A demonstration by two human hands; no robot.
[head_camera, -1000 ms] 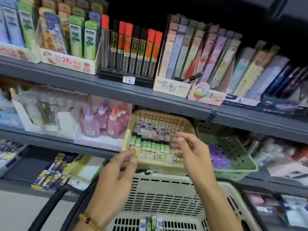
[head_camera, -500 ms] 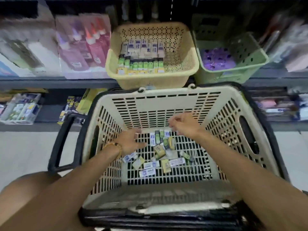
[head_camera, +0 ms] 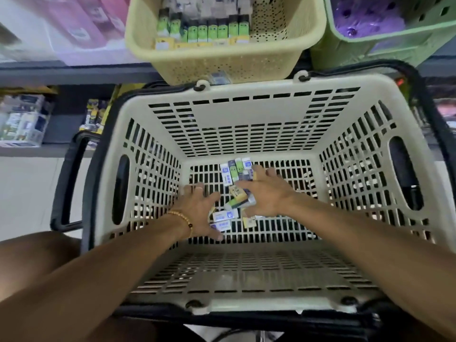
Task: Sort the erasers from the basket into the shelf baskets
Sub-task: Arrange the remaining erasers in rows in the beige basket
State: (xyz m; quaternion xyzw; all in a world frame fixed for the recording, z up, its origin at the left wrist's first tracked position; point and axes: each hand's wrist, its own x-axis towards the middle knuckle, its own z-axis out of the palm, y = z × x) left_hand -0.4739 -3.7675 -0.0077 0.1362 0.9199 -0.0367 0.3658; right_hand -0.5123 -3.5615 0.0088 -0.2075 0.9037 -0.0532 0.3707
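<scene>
Head view, the only one. Both hands are down inside the cream basket [head_camera: 246,124], at its slotted floor.

Erasers [head_camera: 235,193]: a loose pile on the floor, mid-basket, lying between the two hands and partly under them. Long axes are mixed. A row near the far wall stands roughly away from the person; the white-and-blue ones near the left hand lie crosswise.

Left hand [head_camera: 199,213]: palm down, fingers spread and straight, gripping nothing that shows. The white erasers lie just right of it, touching or under the thumb side; exact contact unclear.

Right hand [head_camera: 269,196]: palm down over the right part of the pile, fingers spread and slightly bent. The green-and-yellow eraser [head_camera: 234,202] sits just left of its thumb, long axis slanted toward the far right. Whether the fingers already pinch something underneath cannot be told, as the palm hides it.

Judgement: the right hand is nearer the bulk of the pile and the slanted eraser, so a pinch across its short sides looks the likely pick.

Yellow shelf basket [head_camera: 222,62], beyond the far rim, already holds neat rows. The green shelf basket [head_camera: 370,40] is to its right.
</scene>
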